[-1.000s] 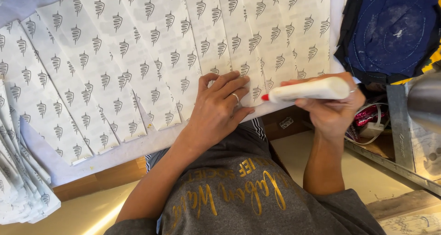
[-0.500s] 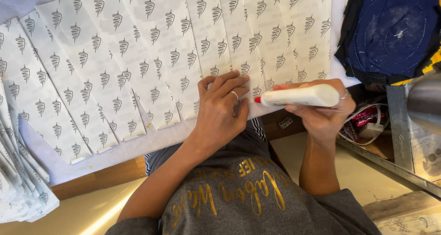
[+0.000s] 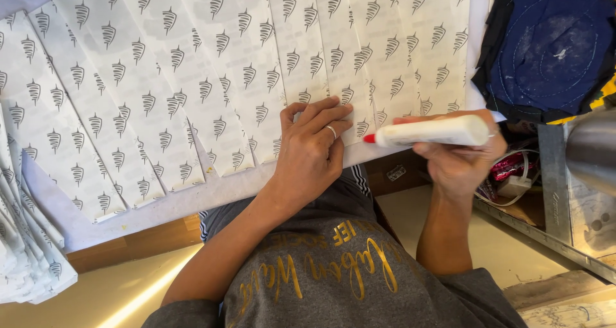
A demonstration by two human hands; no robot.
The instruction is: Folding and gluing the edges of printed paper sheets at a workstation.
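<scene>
White red-tipped glue bottle [image 3: 428, 131], horizontal.

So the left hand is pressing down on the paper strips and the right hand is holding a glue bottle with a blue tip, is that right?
Not quite: the head view shows the glue bottle has a red tip, not blue. The rest holds: the left hand presses on the paper strips, and the right hand holds the bottle.
</scene>
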